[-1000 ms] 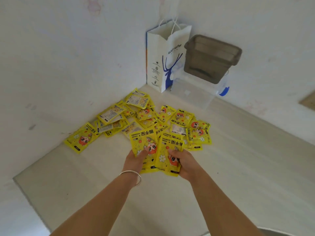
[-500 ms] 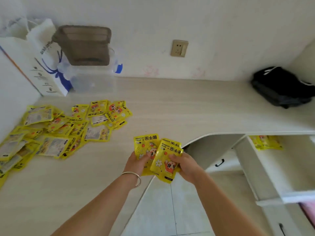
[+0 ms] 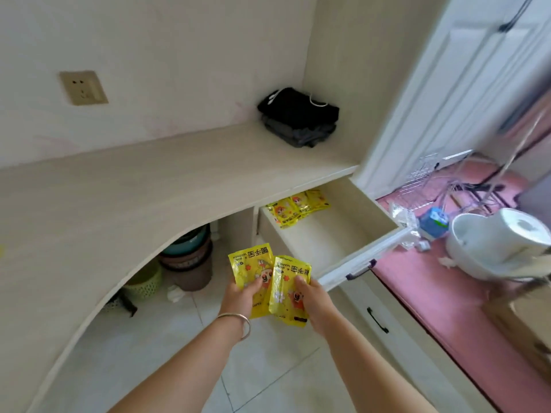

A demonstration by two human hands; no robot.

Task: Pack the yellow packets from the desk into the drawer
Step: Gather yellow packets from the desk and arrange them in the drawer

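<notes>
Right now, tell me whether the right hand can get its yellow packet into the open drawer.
Probably yes. The right hand grips a yellow packet just short of the open pale wooden drawer; its top is uncovered, and the few packets inside lie at the back.

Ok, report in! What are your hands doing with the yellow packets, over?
Left hand and right hand each gripping yellow printed packets. Open pale wooden drawer ahead, some yellow packets already inside. Nothing blocking it.

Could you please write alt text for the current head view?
Both hands, left hand and right hand, hold yellow packets above the floor, short of the open drawer. More packets lie at the drawer's back, under the desk.
</notes>
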